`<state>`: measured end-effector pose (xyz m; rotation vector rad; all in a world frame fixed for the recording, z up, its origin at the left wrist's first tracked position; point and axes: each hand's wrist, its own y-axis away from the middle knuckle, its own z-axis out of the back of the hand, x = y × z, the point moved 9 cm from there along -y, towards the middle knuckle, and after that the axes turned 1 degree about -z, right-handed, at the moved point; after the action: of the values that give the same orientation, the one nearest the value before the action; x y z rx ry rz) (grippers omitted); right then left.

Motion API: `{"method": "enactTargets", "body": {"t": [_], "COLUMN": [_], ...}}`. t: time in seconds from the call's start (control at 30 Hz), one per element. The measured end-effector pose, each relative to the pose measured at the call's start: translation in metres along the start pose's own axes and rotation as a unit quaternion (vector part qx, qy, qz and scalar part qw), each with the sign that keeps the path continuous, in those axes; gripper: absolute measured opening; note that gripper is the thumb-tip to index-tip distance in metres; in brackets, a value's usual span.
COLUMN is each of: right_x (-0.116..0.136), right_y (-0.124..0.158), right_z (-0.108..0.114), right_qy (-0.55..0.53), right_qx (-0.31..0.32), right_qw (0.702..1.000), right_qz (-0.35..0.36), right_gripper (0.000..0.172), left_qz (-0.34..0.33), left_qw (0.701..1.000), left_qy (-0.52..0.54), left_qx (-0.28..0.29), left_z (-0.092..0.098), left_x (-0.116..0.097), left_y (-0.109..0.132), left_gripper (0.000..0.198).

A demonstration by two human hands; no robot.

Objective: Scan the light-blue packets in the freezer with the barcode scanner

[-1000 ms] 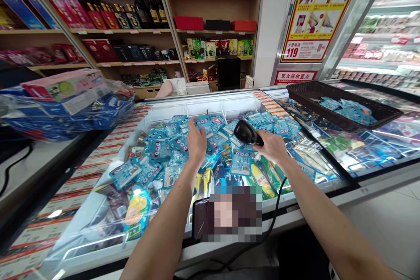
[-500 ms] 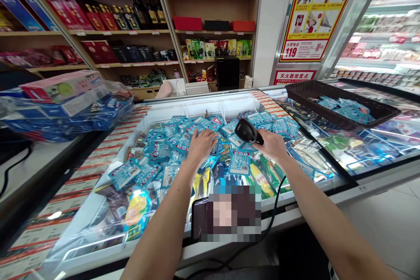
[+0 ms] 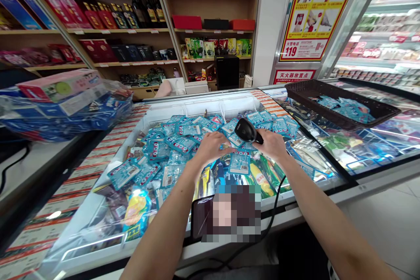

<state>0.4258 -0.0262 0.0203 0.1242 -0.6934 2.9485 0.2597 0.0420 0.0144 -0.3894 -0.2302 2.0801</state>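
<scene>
In the head view my right hand (image 3: 271, 143) is wrapped round the handle of a black barcode scanner (image 3: 246, 130), whose head points to the left. My left hand (image 3: 212, 148) hovers over or rests on the blue packets, fingers bent and thumb spread apart, with nothing visible in it. Many flat blue packets (image 3: 158, 149) lie scattered on the glass top of a freezer chest (image 3: 95, 232). One blue packet (image 3: 239, 162), its barcode facing up, lies between my hands, just below the scanner.
A phone (image 3: 201, 216) with a blurred screen lies at the freezer's front edge, beside the scanner's black cable (image 3: 277, 203). A brown basket (image 3: 344, 116) holding more blue packets stands at the right. Plastic-wrapped boxes (image 3: 62, 105) are at the left; shelves (image 3: 131, 33) stand behind.
My left hand has moved slightly right and toward me, and its thumb now stands apart from the curved fingers. The right hand and the scanner have stayed in place.
</scene>
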Motion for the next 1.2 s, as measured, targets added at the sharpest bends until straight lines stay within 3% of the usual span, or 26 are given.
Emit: {"method": "enactTargets", "body": {"t": [0.17,0.3,0.43,0.57,0.73,0.83,0.97,1.2], "right_x": [0.000,0.000,-0.001,-0.006,-0.005,0.004,0.013,0.018], "right_y": [0.000,0.000,0.001,0.001,0.001,0.002,0.003,0.005], "right_z": [0.000,0.000,0.001,0.005,0.003,-0.001,-0.004,-0.003], "right_qy": [0.001,0.003,0.004,-0.001,-0.004,-0.008,-0.012,-0.018], "right_qx": [-0.001,-0.002,-0.009,-0.034,-0.032,-0.009,0.016,0.011], "right_qw": [1.000,1.000,1.000,0.999,0.999,1.000,0.999,0.996], "right_qz": [0.000,0.002,-0.004,-0.023,-0.013,0.018,0.050,0.083], "right_gripper": [0.038,0.037,0.036,0.037,0.038,0.036,0.036,0.034], "left_qz": [-0.010,-0.014,0.065,0.162,0.221,0.227,0.223,0.231], "left_qw": [0.998,0.996,0.987,0.956,0.911,0.899,0.911,0.912], "left_qy": [0.030,0.049,0.143,0.242,0.320,0.342,0.322,0.314], "left_qx": [0.050,0.069,0.040,-0.042,-0.139,-0.153,-0.129,-0.128], "left_z": [-0.012,-0.015,-0.007,0.004,0.004,-0.001,-0.006,-0.006], "left_x": [-0.017,-0.017,0.007,0.046,0.081,0.088,0.089,0.090], "left_y": [-0.002,-0.001,0.004,0.012,0.017,0.018,0.018,0.020], "left_gripper": [0.060,0.059,0.059,0.052,0.047,0.053,0.055,0.059]}}
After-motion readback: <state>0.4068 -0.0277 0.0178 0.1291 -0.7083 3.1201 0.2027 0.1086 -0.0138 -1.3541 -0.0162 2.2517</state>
